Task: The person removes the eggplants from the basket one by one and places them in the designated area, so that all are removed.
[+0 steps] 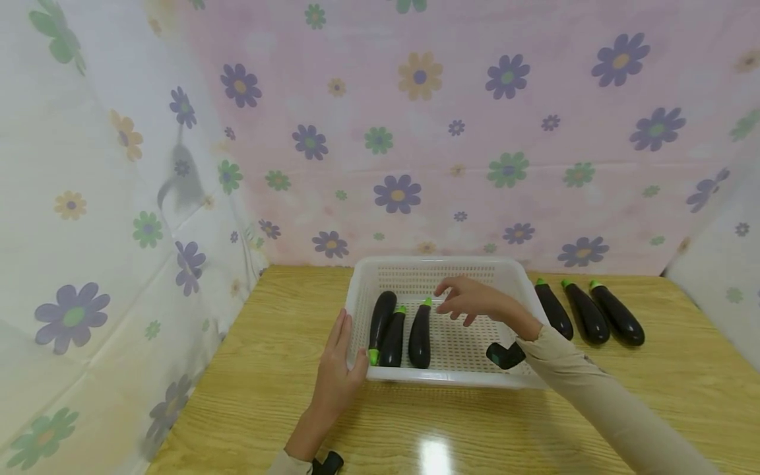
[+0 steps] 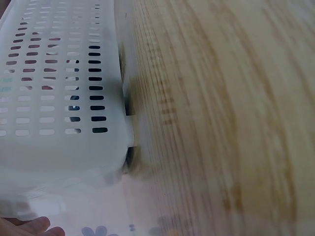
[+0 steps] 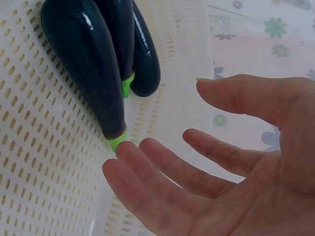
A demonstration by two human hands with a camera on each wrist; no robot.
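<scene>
Inside a white perforated plastic basket [image 1: 469,377], three dark eggplants with green stem ends lie on the left part of the floor: one eggplant at the left wall [image 1: 382,320], a middle eggplant [image 1: 392,340] against it, and a third eggplant [image 1: 419,338] slightly apart. My left hand [image 1: 337,373] rests against the basket's left side, fingers straight along the wall and thumb by the front corner. Over the basket hovers my right hand [image 1: 472,298], holding nothing, fingers spread and slightly bent. In the right wrist view its fingertips appear near the stem of the nearest eggplant [image 3: 86,64].
On the wooden table [image 1: 273,343], three more eggplants lie to the right of the basket: a near one [image 1: 555,311], a middle one [image 1: 586,314] and an outer one [image 1: 619,316]. A flowered cloth [image 1: 415,145] hangs behind the table and at its sides.
</scene>
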